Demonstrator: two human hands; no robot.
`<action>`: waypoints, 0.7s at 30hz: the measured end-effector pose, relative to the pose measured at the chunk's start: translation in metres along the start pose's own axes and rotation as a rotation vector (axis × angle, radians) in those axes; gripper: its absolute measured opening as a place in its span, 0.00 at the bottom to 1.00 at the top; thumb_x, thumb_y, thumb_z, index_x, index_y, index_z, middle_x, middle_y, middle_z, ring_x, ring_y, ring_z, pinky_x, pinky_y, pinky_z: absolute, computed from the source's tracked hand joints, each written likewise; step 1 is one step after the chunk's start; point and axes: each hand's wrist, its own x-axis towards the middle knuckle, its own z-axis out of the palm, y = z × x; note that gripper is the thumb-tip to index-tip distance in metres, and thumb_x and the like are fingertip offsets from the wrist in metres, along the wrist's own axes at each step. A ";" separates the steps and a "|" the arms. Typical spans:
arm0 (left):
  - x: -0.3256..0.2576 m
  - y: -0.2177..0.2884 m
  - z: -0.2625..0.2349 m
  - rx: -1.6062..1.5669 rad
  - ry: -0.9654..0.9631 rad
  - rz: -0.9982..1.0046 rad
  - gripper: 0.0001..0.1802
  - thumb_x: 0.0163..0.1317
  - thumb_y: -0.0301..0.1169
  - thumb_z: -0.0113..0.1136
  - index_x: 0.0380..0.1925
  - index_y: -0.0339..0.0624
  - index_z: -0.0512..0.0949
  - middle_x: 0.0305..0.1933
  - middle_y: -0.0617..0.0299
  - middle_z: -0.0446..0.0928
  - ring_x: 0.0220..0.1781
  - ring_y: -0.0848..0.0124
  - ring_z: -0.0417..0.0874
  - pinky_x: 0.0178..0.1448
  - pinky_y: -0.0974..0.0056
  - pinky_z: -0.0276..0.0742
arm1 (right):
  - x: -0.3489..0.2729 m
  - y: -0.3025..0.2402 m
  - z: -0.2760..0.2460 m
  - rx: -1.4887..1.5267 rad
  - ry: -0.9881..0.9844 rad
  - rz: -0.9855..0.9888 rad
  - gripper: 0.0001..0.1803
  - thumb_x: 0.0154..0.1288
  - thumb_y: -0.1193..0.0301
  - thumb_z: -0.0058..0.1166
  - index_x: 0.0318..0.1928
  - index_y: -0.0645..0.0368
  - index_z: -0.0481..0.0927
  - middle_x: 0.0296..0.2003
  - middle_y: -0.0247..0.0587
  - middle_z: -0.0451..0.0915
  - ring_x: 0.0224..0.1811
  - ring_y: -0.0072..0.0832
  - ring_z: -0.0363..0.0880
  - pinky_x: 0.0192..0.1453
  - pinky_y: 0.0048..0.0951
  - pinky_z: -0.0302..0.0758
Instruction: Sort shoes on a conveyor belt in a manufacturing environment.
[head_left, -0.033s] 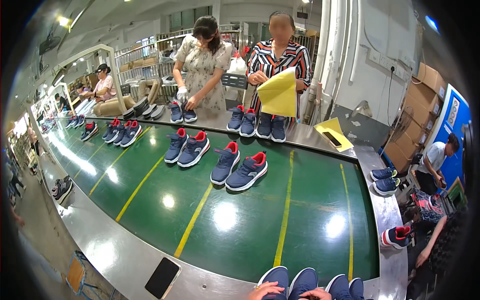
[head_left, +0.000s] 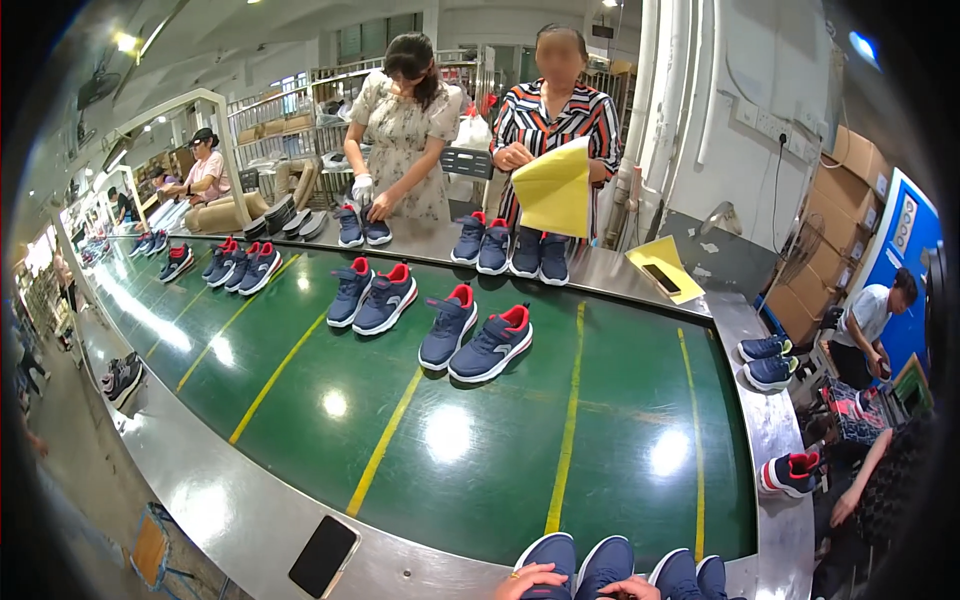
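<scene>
— Both hands sit at the very bottom edge, barely in view. What do you make of them?

— Left hand [head_left: 528,578] lies with its fingers curled over the toe of a navy shoe [head_left: 548,560]. Right hand [head_left: 632,588] rests low on the shoe beside it [head_left: 603,565]. Only the knuckles show, so I cannot tell whether either hand truly grips or just rests.

— And just next to those?

— A second navy pair [head_left: 690,577] stands touching them on the right, all on the steel rim [head_left: 250,520] of the green conveyor belt [head_left: 480,440]. A black phone [head_left: 323,556] lies on that rim to the left.

— Further out?

— Two pairs of navy shoes with red collars [head_left: 476,336] ride mid-belt between the yellow lines; more pairs trail off to the far left. Across the belt, a person in a floral dress handles a shoe [head_left: 350,227], and a person in a striped top holds up a yellow sheet [head_left: 553,190]. Cardboard boxes [head_left: 840,200] are stacked at the right wall.
</scene>
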 end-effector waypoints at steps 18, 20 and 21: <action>0.198 -0.034 -0.108 -1.267 0.362 -0.564 0.18 0.67 0.43 0.45 0.44 0.40 0.67 0.43 0.55 0.78 0.39 0.60 0.79 0.47 0.53 0.75 | -0.014 -0.023 -0.001 0.398 0.124 0.381 0.18 0.48 0.75 0.67 0.37 0.56 0.71 0.25 0.24 0.62 0.27 0.15 0.60 0.32 0.19 0.61; 0.223 -0.011 -0.109 -1.255 0.398 -0.522 0.16 0.67 0.42 0.45 0.44 0.42 0.69 0.42 0.56 0.78 0.37 0.61 0.79 0.45 0.55 0.76 | -0.014 -0.006 -0.006 0.374 0.109 0.340 0.19 0.47 0.75 0.67 0.37 0.56 0.71 0.27 0.25 0.63 0.28 0.16 0.60 0.32 0.19 0.61; 0.235 -0.001 -0.113 -1.236 0.423 -0.466 0.15 0.66 0.42 0.47 0.43 0.43 0.70 0.42 0.56 0.78 0.37 0.62 0.80 0.44 0.56 0.76 | -0.012 0.001 -0.004 0.332 0.144 0.335 0.19 0.47 0.75 0.68 0.37 0.55 0.71 0.27 0.25 0.64 0.28 0.16 0.60 0.32 0.19 0.61</action>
